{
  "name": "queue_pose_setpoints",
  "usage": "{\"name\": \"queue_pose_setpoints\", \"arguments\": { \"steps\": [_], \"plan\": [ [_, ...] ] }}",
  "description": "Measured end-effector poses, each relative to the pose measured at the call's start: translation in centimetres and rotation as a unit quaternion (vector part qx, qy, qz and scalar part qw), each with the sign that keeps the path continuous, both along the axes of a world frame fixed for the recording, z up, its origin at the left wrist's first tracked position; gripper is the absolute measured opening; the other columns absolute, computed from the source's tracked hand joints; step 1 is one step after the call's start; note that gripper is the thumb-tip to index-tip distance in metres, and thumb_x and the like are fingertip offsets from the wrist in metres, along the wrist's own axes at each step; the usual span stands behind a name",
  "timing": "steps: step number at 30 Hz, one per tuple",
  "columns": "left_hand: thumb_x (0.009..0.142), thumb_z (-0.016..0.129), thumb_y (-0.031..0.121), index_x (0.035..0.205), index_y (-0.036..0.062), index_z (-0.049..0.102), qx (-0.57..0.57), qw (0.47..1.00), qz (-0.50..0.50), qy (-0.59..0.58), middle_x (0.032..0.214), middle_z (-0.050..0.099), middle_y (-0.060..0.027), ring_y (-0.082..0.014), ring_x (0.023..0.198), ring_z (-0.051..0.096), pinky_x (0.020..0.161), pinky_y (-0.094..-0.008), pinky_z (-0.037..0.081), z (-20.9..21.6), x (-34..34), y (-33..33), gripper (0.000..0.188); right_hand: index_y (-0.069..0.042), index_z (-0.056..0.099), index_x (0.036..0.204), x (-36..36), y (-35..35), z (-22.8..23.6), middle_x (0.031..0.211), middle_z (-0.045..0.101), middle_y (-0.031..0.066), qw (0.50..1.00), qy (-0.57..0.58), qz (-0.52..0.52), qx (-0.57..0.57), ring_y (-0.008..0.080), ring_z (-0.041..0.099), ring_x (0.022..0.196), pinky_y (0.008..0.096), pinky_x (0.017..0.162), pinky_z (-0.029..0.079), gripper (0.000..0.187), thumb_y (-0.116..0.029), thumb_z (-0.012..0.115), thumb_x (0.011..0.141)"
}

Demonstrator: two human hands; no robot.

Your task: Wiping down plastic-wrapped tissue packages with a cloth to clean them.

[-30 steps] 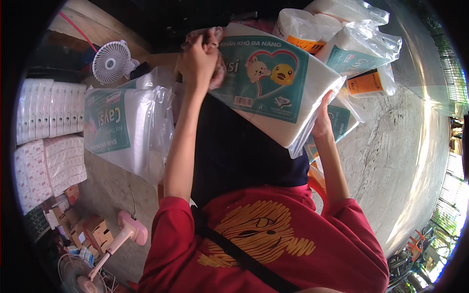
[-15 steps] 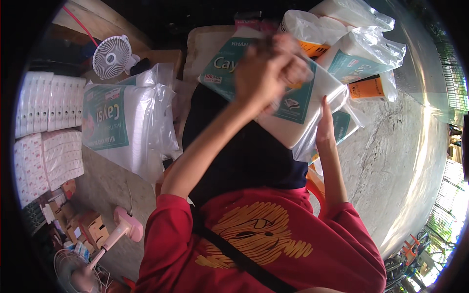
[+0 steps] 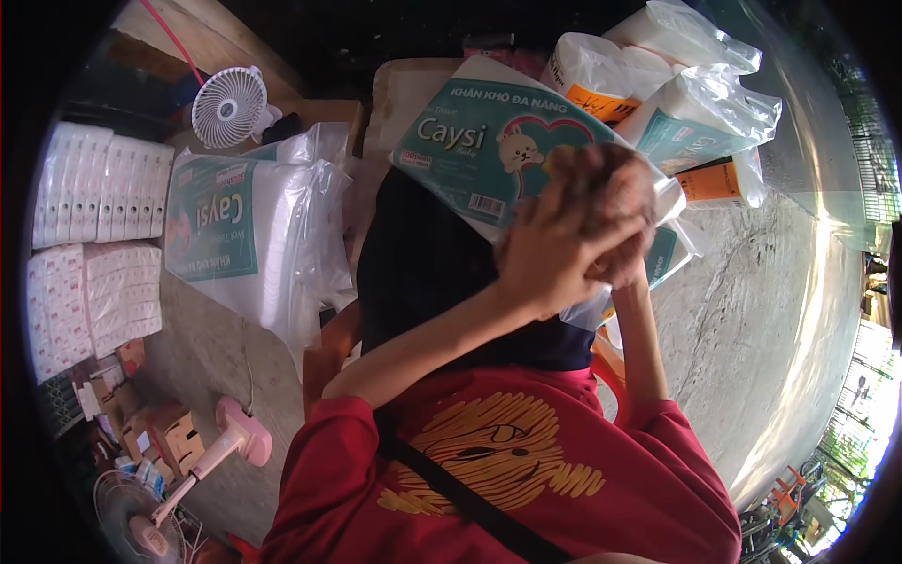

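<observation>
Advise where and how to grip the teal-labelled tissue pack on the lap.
I'd take the tissue pack by its left edge, coming from the left: it lies slanted, that end uncovered, while the left hand and crumpled cloth hide much of its right half.

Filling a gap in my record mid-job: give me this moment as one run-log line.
Left hand: holds bunched brown cloth over green-labelled package | Right hand: hidden behind cloth | Nearby: similar pack at left

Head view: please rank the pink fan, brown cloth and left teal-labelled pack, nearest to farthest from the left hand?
1. Brown cloth, in the left hand.
2. Teal-labelled pack, to the left.
3. Pink fan, lower left, farthest.
</observation>
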State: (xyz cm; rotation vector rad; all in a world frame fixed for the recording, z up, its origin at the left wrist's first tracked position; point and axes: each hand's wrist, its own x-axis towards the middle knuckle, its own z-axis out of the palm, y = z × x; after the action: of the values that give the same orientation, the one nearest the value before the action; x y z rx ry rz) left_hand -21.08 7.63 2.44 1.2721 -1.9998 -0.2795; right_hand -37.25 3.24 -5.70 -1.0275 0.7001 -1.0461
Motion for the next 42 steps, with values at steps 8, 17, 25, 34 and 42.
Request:
{"name": "queue_pose_setpoints", "arguments": {
  "steps": [8, 17, 25, 34, 42],
  "plan": [
    [0.079, 0.068, 0.02, 0.103, 0.0198, 0.07, -0.142, 0.977, 0.157, 0.009, 0.109, 0.068, -0.0116, -0.0355, 0.113, 0.059, 0.082, -0.0487, 0.052, -0.2, 6.3, -9.7, 0.024, -0.001, 0.029, 0.148, -1.6, 1.7, -0.4, 0.146, 0.041, 0.0107, 0.988, 0.028, -0.036, 0.148, 0.0243, 0.04, 0.133, 0.0384, 0.113, 0.03, 0.09, -0.06, 0.06, 0.089],
    [0.084, 0.064, 0.018, 0.122, 0.0153, 0.064, -0.115, 0.939, 0.319, -0.057, 0.105, 0.068, -0.0168, -0.0396, 0.091, 0.063, 0.08, -0.0451, 0.052, -4.1, 14.5, -6.1, 0.039, 0.001, 0.034, 0.145, -1.4, 1.4, -1.2, 0.141, 0.047, 0.011, 0.988, -0.004, -0.004, 0.156, 0.0232, 0.043, 0.13, 0.037, 0.109, 0.035, 0.095, -0.063, 0.067, 0.082],
    [0.071, 0.073, 0.03, 0.11, 0.0349, 0.07, -0.144, 0.988, 0.055, 0.024, 0.133, 0.055, -0.0099, -0.0381, 0.101, 0.057, 0.083, -0.0443, 0.05, 1.8, -1.6, -0.1, 0.039, -0.004, 0.033, 0.146, -0.5, 1.0, 1.7, 0.142, 0.043, 0.0093, 0.88, 0.469, -0.058, -0.032, 0.0212, 0.043, 0.13, 0.033, 0.105, 0.04, 0.07, -0.04, 0.061, 0.093],
    [0.082, 0.065, 0.021, 0.093, 0.0157, 0.072, -0.165, 0.957, 0.238, 0.023, 0.094, 0.068, -0.0101, -0.0318, 0.092, 0.064, 0.071, -0.0432, 0.054, -0.4, 12.2, -12.8, 0.014, 0.001, 0.035, 0.144, -2.4, 1.8, -1.2, 0.139, 0.047, 0.0099, 0.989, 0.02, 0.0, 0.145, 0.0223, 0.043, 0.129, 0.0352, 0.109, 0.034, 0.101, -0.059, 0.076, 0.076],
    [0.084, 0.058, 0.016, 0.114, 0.008, 0.064, 0.029, 0.925, 0.358, 0.122, 0.106, 0.068, -0.0189, -0.039, 0.097, 0.065, 0.081, -0.0408, 0.052, -3.4, 17.9, -6.7, 0.032, 0.004, 0.04, 0.139, -2.8, 1.8, 1.0, 0.131, 0.054, 0.0103, 0.983, 0.055, 0.041, 0.169, 0.023, 0.052, 0.12, 0.0351, 0.103, 0.04, 0.1, -0.06, 0.079, 0.072]
  ]
}}
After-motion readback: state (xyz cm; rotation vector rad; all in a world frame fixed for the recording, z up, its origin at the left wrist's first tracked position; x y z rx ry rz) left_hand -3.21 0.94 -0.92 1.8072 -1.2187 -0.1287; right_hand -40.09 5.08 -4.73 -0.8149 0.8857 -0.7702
